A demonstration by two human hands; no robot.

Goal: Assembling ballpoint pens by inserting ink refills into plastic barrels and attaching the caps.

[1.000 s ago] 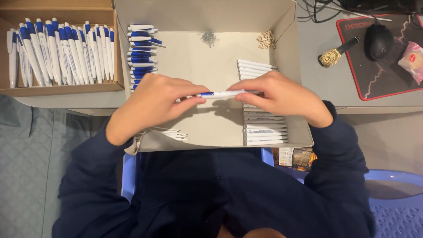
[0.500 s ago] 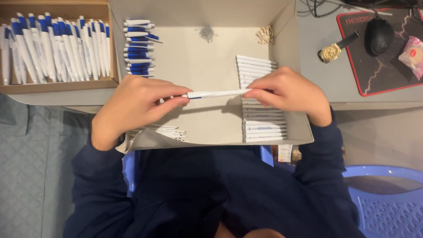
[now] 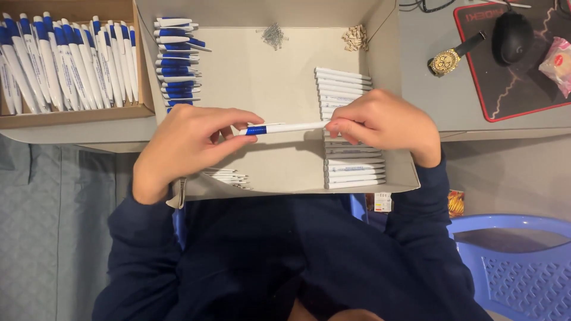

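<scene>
While both hands hold one pen, findings run near to far:
Left hand (image 3: 190,145): fingers pinch the blue grip end.
Right hand (image 3: 380,122): fingers pinch the white end.
White plastic pen with blue band (image 3: 282,128): level, above the open cardboard box (image 3: 279,65).
White barrels (image 3: 351,163): stacked right.
Blue-and-white parts (image 3: 175,59): stacked far left.

Bench clutter beside the work

A gold wristwatch (image 3: 445,60) lies just left of a black mouse (image 3: 513,37) on a red-edged mat (image 3: 505,89); a blue plastic chair (image 3: 517,267) stands below.
</scene>
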